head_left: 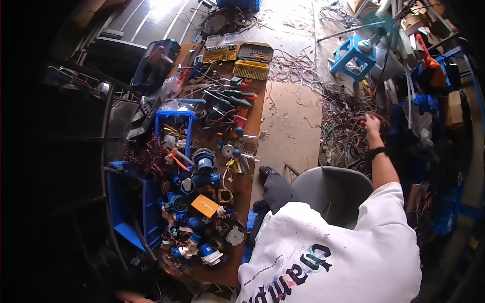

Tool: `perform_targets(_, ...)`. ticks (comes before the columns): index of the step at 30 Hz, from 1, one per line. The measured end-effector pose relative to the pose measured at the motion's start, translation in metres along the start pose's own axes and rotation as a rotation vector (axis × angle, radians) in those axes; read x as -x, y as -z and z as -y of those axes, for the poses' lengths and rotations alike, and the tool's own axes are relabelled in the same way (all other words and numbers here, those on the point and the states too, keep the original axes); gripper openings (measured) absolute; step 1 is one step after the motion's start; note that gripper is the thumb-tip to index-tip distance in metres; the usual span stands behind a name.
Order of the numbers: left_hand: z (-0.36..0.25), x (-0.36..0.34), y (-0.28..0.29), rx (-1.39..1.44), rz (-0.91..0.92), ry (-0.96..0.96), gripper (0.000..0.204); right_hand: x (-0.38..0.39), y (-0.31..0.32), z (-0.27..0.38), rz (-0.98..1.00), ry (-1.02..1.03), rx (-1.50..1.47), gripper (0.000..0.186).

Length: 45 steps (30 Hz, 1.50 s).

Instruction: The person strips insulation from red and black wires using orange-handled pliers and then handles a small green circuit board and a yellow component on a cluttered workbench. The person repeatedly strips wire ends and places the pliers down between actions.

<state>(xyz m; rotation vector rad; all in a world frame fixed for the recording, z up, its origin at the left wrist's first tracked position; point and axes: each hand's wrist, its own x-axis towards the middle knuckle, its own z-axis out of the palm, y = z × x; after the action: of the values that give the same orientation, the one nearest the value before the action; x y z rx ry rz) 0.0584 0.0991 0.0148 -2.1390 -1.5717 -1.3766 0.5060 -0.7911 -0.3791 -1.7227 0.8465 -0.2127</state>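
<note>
My right hand (372, 124), with a black band on its wrist, is stretched out over a big tangle of electrical wires (346, 113) on the floor. Its fingers are closed around a dark red strand of wire (358, 118). My left hand does not show. Between my outstretched arm and my dark-trousered leg (278, 189) is a grey plastic tub-like thing (328, 187), its inside partly hidden by my white shirt.
At left, a brown workbench (235, 260) carries screwdrivers (237, 101), yellow bit sets (251, 69), blue industrial plugs (204, 160) and an orange-yellow card (205, 205). A blue crate (126, 230) stands beside it. A light-blue stool (353, 58) and a fan (376, 33) are at the far right.
</note>
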Motion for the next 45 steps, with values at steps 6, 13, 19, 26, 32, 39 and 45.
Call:
perform_targets(6, -0.070, 0.007, -0.003, -0.048, -0.029, -0.033, 0.045, 0.002, -0.023, -0.015, 0.046, -0.523, -0.162, 0.015)
perform_targets(13, -0.082, 0.009, -0.022, 0.148, -0.028, -0.040, 0.041, -0.102, -0.027, 0.101, 0.096, -0.238, -0.478, 0.020)
perform_targets(19, -0.079, 0.005, -0.016, 0.233, 0.024, 0.110, 0.043, -0.123, -0.047, 0.155, -0.150, -0.155, 0.048, 0.023)
perform_targets(26, -0.068, 0.019, -0.007, 0.278, 0.013, 0.141, 0.050, 0.070, -0.188, 0.137, 0.391, -0.128, -0.306, 0.025)
perform_targets(32, -0.101, 0.030, -0.008, 0.483, 0.088, 0.257, 0.043, 0.218, -0.259, 0.200, 0.804, 0.294, -0.274, 0.021)
perform_targets(39, -0.138, 0.046, -0.014, 0.683, 0.297, 0.135, 0.052, 0.361, -0.279, 0.313, 1.457, 0.376, -0.462, 0.019)
perform_targets(45, -0.186, 0.060, -0.025, 0.766, 0.471, 0.037, 0.038, 0.466, -0.299, 0.367, 1.793, 0.847, -0.253, 0.021)
